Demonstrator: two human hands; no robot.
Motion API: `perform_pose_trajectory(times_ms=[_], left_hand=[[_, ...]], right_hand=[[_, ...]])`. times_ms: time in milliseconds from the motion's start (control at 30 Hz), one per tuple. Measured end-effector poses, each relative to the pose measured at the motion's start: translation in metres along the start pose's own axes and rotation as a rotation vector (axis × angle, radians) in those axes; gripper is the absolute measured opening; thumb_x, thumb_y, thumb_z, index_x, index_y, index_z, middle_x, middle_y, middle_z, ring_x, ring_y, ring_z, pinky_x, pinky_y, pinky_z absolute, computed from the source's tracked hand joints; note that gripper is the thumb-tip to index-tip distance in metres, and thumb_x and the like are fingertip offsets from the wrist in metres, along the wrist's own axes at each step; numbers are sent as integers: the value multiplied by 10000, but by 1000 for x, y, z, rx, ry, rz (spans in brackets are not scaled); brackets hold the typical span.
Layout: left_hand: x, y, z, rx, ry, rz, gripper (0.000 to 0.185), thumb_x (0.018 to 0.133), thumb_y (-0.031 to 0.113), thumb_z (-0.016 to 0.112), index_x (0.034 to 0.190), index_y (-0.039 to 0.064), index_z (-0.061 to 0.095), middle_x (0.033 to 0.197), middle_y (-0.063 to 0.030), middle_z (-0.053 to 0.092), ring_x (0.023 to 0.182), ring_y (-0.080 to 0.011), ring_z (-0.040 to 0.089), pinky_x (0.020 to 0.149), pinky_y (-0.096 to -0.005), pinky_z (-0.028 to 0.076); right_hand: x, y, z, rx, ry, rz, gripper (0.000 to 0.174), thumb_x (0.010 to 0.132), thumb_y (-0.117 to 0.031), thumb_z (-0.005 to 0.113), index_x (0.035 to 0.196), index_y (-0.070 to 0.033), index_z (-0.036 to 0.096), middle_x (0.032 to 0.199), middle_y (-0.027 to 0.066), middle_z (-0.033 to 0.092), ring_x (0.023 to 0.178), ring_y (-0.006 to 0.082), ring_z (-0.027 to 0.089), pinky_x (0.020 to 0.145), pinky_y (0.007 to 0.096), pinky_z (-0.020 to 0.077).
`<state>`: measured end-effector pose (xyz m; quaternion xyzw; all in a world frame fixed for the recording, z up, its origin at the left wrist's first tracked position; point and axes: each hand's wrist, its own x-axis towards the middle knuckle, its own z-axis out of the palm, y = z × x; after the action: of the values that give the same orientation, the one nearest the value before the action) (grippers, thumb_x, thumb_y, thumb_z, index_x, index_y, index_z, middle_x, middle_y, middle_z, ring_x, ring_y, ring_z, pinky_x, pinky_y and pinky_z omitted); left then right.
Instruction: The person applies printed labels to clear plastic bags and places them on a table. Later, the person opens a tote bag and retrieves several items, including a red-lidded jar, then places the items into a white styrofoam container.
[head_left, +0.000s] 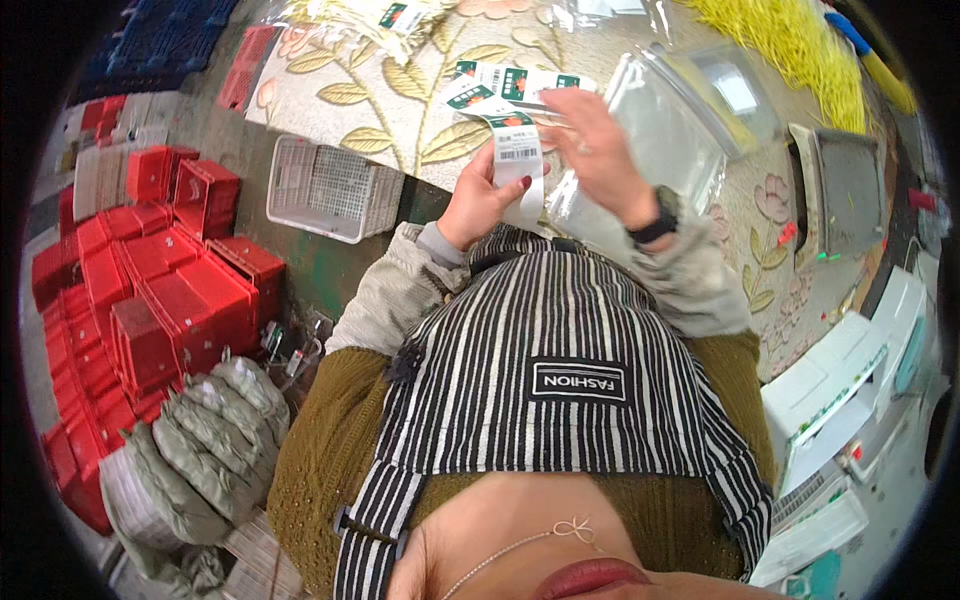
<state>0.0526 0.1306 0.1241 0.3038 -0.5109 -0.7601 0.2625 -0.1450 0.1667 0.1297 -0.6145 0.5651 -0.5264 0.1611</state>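
Note:
A strip of printed paper labels (517, 154), white with green and orange, hangs down near the table's front edge. My left hand (482, 196) grips it between thumb and fingers. Beside it my right hand (592, 154), blurred, has its fingers extended near the strip's upper part; whether it pinches a label cannot be told. More of the labels (516, 84) lie folded on the floral tablecloth (360, 112) just beyond my hands. Clear plastic bags (660, 127) lie under and to the right of my right hand.
Yellow strands (787, 52) lie at the back right, pale strands (367, 22) in clear plastic at the back left. A grey tray (847, 191) stands on the right. Left of the table are a white plastic basket (330, 187), stacked red crates (180, 300) and full sacks (202, 442).

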Motion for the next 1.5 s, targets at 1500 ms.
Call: perform_pose_trajectory(times_ms=[1500], left_hand=[[30, 9, -62, -948, -108, -316, 525, 963, 260, 311, 1324, -100, 437, 1337, -243, 524, 1232, -346, 510, 1085, -448, 371]], right_hand=[[-93, 38, -147, 398, 162, 860, 233, 880, -56, 688, 1098, 9, 638, 1003, 116, 708, 893, 162, 683, 784, 289, 561]])
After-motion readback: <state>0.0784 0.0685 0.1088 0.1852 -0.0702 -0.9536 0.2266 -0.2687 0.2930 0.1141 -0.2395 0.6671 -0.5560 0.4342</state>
